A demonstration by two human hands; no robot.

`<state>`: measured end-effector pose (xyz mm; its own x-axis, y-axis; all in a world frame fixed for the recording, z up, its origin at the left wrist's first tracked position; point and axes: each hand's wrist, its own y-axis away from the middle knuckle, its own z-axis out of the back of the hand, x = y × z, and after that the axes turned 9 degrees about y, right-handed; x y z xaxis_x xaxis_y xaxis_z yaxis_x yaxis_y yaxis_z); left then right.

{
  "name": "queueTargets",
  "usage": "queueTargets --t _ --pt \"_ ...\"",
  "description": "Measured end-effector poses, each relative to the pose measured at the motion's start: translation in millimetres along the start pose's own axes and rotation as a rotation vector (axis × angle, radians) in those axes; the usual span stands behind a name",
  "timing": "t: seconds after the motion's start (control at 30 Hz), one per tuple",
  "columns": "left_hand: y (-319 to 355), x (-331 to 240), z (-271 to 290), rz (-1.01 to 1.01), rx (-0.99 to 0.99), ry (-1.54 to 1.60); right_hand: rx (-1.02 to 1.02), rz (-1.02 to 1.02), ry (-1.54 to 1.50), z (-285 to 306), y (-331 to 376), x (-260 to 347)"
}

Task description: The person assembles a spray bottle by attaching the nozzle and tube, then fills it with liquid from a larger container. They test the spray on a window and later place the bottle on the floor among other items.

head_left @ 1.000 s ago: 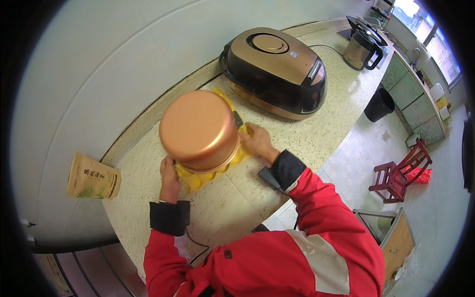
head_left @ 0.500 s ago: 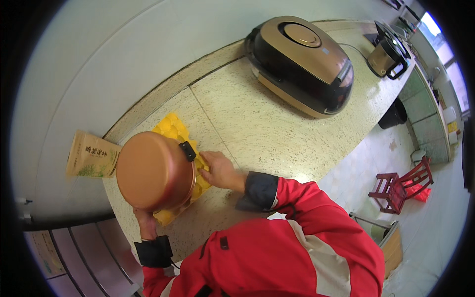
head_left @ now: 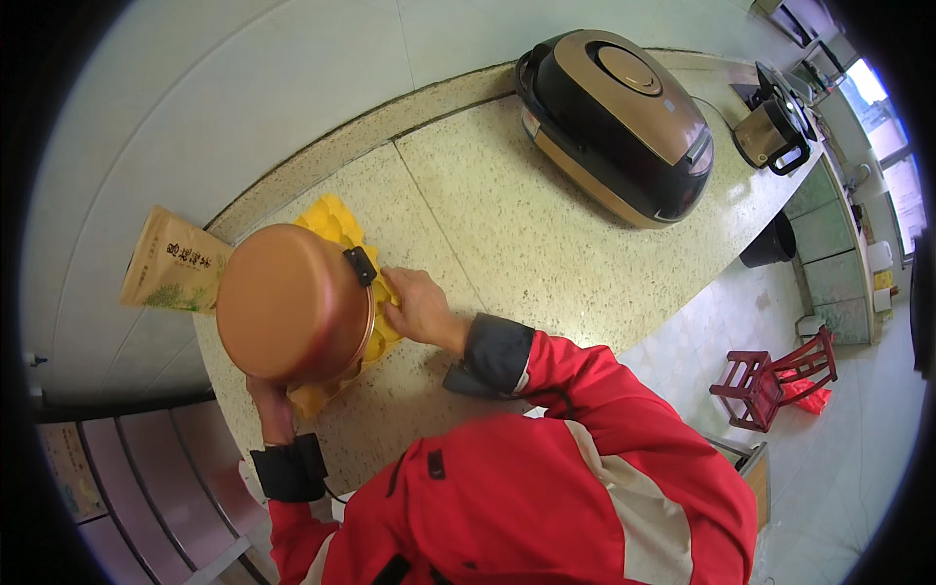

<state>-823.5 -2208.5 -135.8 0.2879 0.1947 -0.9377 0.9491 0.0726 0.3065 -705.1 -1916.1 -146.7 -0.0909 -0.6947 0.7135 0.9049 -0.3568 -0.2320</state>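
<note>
A copper-coloured pot (head_left: 288,307) sits bottom up on a yellow egg tray (head_left: 336,216) at the counter's left end. The pot's black side handle (head_left: 360,266) points toward my right hand (head_left: 425,307). That hand grips the tray's right edge beside the handle, thumb and fingertips against the yellow edge. My left hand (head_left: 271,408) is at the near side of the pot, low by its rim. Its fingers are hidden under the pot, so whether it holds the pot or the tray does not show.
A tan pouch (head_left: 174,263) leans on the wall left of the pot. Farther right on the speckled counter (head_left: 487,185) stand a black and gold rice cooker (head_left: 624,127) and a kettle (head_left: 765,132). A dark red chair (head_left: 770,380) and black bin (head_left: 770,244) are on the floor.
The view has turned slightly, shifting the pot up and left and the rice cooker right. Both hands keep about the same places at the pot and tray.
</note>
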Motion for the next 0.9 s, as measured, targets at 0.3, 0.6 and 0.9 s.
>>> queueTargets --t 0.3,0.6,0.9 --pt "-17.2 8.5 15.7 0.004 -0.028 -0.140 -0.064 0.110 0.029 18.8 8.2 -30.6" --pt "6.5 13.5 27.5 -0.132 -0.129 0.043 0.126 0.456 0.412 89.5 44.1 -84.4" --pt "65.7 -29.4 129.7 -0.338 -0.378 0.273 0.050 0.367 0.250 79.5 138.4 -28.8"
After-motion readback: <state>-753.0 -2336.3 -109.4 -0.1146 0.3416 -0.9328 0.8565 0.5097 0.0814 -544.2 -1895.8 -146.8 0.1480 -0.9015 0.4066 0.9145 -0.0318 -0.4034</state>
